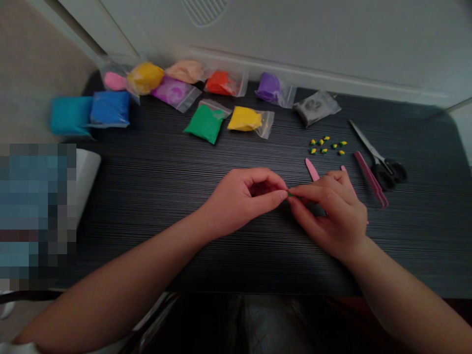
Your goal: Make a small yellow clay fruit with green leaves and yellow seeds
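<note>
My left hand (245, 199) and my right hand (330, 211) meet above the middle of the dark table. Thumb and finger of each are pinched on a tiny piece of green modelling clay (290, 194), mostly covered by the fingertips. Beyond my right hand lie several small yellow-and-green clay pieces (320, 142). Partly hidden beneath that same hand are pink clay tools, one with a blade-like tip (311, 168). Just to its right are pink tweezers (369, 178).
Black-handled scissors (379, 156) lie at the right. Along the back are bags of clay, among them green (206, 122), yellow (245, 119), purple (269, 87), grey (313, 108) and blue (109, 108). A white object (88, 172) stands at the left, partly behind a pixelated patch.
</note>
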{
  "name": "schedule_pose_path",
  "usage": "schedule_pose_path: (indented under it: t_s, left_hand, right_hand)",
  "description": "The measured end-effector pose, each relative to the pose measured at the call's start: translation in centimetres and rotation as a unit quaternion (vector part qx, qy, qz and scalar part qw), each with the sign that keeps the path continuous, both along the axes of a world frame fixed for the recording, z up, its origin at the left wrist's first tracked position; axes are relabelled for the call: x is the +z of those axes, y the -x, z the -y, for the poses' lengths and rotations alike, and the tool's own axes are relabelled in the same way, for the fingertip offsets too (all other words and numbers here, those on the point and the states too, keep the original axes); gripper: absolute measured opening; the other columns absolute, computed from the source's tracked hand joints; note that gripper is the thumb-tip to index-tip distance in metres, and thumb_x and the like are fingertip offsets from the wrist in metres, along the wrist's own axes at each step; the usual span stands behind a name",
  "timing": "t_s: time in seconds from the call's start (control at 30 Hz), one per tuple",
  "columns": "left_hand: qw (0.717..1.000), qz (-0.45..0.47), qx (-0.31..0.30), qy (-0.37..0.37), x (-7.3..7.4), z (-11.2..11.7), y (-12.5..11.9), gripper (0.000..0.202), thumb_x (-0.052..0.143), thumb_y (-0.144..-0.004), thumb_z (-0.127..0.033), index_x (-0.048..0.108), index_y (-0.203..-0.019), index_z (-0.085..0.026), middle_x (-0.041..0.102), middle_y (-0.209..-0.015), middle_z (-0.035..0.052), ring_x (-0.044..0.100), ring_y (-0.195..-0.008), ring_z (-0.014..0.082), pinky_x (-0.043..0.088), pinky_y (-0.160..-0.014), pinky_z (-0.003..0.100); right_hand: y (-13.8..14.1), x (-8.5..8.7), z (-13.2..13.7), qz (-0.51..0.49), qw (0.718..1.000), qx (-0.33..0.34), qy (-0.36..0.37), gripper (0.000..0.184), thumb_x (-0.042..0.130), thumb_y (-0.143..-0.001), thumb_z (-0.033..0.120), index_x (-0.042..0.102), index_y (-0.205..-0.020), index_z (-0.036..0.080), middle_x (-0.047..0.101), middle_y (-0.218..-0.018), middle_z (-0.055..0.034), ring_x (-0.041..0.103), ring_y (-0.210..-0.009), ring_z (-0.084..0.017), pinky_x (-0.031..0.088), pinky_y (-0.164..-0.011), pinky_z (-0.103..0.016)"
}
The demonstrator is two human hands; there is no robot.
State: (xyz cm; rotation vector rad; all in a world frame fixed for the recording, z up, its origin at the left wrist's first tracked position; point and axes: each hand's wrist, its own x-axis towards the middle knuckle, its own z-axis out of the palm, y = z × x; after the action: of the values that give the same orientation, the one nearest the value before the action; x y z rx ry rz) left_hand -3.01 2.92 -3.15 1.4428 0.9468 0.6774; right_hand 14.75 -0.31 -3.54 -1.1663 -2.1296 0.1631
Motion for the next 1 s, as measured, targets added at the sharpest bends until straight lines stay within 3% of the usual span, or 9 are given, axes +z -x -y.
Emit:
schedule_pose_path:
  t_s: [0.77, 1.0]
  left_hand:
    - [1.000, 0.006, 0.007, 0.002, 0.01, -0.01, 0.11, 0.013, 0.060, -0.075, -0.027, 0.064, -0.080, -0.016, 0.063, -0.071, -0.0014, 0.056, -0.065, 0.0089, 0.044, -0.058, 0.018]
    - [0.996, -0.023, 0.025, -0.084, 0.21, 0.22, 0.16, 0.012, 0.060, -0.074, -0.023, 0.064, -0.084, -0.016, 0.061, -0.073, -0.0012, 0.055, -0.063, 0.0080, 0.043, -0.056, 0.018]
  right_hand:
    - [0.04, 0.21, 0.10, -0.005, 1.000, -0.005, 0.003, 0.017, 0.064, -0.073, 0.013, 0.058, -0.087, 0.020, 0.060, -0.064, 0.0033, 0.053, -0.056, -0.010, 0.040, -0.068, -0.034]
    - [-0.04, 0.27, 0.06, -0.015, 1.000, -0.018, 0.013, 0.015, 0.064, -0.072, 0.015, 0.058, -0.084, 0.020, 0.058, -0.061, 0.0035, 0.051, -0.055, -0.010, 0.039, -0.068, -0.033]
